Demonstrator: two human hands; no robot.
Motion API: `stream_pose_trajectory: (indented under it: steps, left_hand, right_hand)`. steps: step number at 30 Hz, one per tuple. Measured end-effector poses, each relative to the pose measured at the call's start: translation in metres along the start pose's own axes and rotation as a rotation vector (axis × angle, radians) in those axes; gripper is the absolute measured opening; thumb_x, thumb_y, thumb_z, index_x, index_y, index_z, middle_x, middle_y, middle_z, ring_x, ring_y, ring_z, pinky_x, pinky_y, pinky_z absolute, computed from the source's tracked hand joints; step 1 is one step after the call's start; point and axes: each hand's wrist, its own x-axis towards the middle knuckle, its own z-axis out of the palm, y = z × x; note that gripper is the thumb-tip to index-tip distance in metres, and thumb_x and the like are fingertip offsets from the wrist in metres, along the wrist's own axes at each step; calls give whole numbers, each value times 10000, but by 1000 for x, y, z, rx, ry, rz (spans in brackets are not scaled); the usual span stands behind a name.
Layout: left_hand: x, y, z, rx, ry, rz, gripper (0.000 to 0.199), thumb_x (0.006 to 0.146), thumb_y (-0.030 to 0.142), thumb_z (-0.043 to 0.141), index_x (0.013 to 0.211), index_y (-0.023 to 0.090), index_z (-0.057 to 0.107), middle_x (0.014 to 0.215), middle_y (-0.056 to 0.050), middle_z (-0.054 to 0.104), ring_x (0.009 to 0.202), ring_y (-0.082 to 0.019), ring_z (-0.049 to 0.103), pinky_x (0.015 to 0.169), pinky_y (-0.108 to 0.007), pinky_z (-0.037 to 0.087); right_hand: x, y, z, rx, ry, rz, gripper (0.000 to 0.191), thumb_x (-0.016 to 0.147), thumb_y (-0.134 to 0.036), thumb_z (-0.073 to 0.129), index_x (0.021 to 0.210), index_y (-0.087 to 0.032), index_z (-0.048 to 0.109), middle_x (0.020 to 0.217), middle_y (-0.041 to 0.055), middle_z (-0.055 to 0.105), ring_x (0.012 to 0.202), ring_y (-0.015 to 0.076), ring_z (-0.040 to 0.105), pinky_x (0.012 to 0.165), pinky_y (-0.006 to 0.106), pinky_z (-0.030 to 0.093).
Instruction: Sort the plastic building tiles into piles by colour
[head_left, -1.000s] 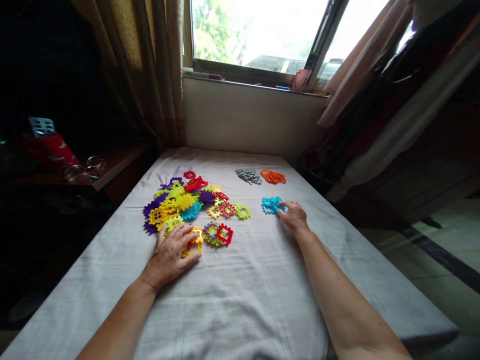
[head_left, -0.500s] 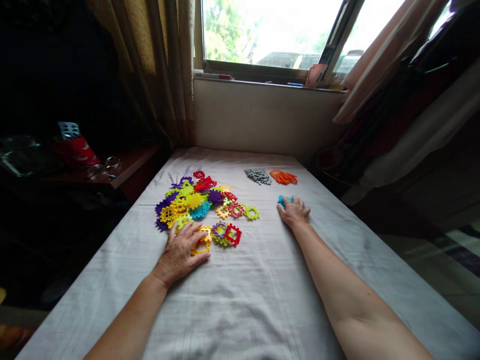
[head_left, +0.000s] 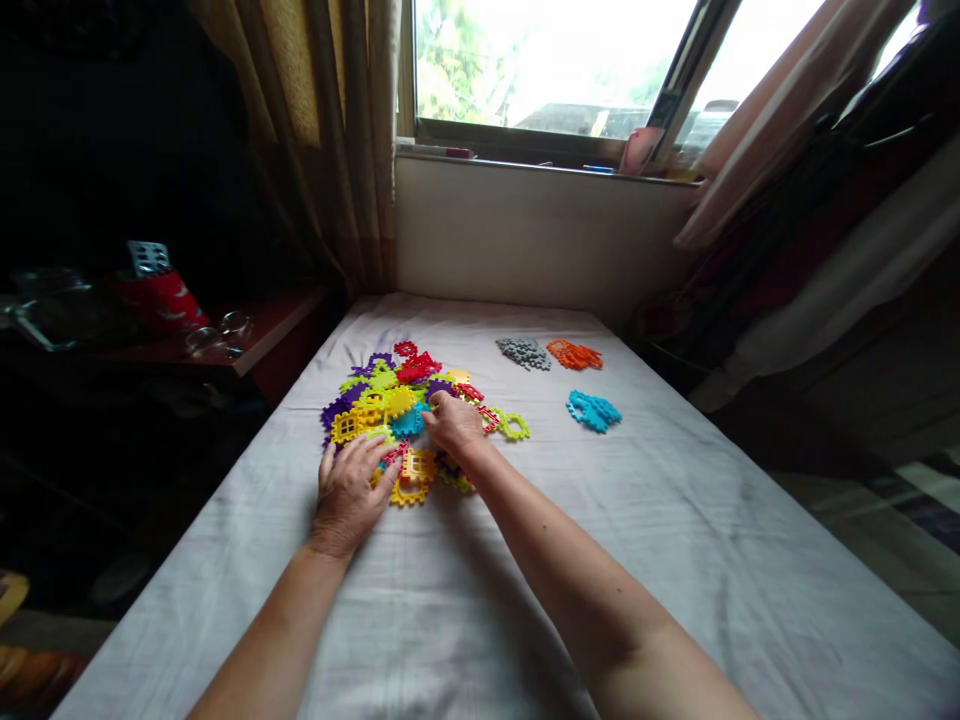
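A mixed pile of toothed plastic building pieces (head_left: 397,402) in purple, yellow, lime, red and blue lies on the left half of the sheet. My left hand (head_left: 352,490) rests on the near edge of this pile with its fingers apart, beside a yellow window-frame piece (head_left: 418,465). Over the pile's right side, my right hand (head_left: 456,425) pinches at the edge of a blue piece (head_left: 407,421). Its wrist covers some of the pieces there. Farther right sits a small group of blue pieces (head_left: 593,410).
Toward the back lie a grey heap (head_left: 523,352) and an orange heap (head_left: 574,354) of pieces. A side table (head_left: 289,312) at the left holds glasses (head_left: 217,335) and a red container (head_left: 161,302). Curtains and a window stand behind; hanging clothes are at the right.
My right hand has left the blue group at the right and moved left onto the pile, at a blue piece. My left hand has shifted slightly left and stays on the pile's near edge.
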Motion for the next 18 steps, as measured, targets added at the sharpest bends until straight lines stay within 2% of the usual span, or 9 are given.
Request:
stream_pose_trajectory:
  steps: [4, 7, 10, 14, 18]
  left_hand:
    - [1, -5, 3, 44, -6, -101, 276, 896, 376, 520, 1096, 279, 683, 1256, -65, 681, 1247, -299, 550, 1118, -579, 263]
    - [1, -6, 4, 39, -46, -103, 297, 898, 380, 504, 1121, 285, 676, 1282, -65, 667, 1269, -299, 531, 1125, -574, 259]
    - [0, -6, 4, 29, -55, -91, 310, 897, 385, 493, 1126, 288, 678, 1281, -70, 665, 1268, -306, 527, 1122, -583, 262]
    - [-1, -7, 5, 28, -36, -75, 290, 890, 378, 502, 1103, 306, 685, 1261, -52, 678, 1260, -293, 530, 1124, -564, 269]
    - [-2, -8, 5, 38, -37, -79, 287, 886, 385, 503, 1099, 315, 681, 1273, -41, 672, 1260, -293, 532, 1123, -564, 276]
  right_hand:
    - [6, -1, 9, 180, -16, 86, 354, 839, -347, 624, 1187, -288, 647, 1053, 7, 747, 973, 191, 679, 811, 276, 482]
    - [6, 6, 7, 268, 0, 63, 322, 819, -308, 642, 1137, -273, 685, 1017, 6, 754, 922, 182, 686, 787, 261, 487]
    - [1, 22, -2, 243, 85, 8, 246, 813, -302, 635, 1044, -294, 721, 943, -16, 757, 855, 173, 680, 760, 259, 484]
    - [-12, 61, -24, 170, 260, -83, 195, 829, -273, 591, 954, -303, 737, 858, -29, 733, 763, 151, 651, 718, 242, 467]
    - [-24, 126, -47, 95, 520, -59, 253, 867, -281, 539, 1000, -242, 752, 998, 51, 698, 787, 157, 629, 750, 258, 459]
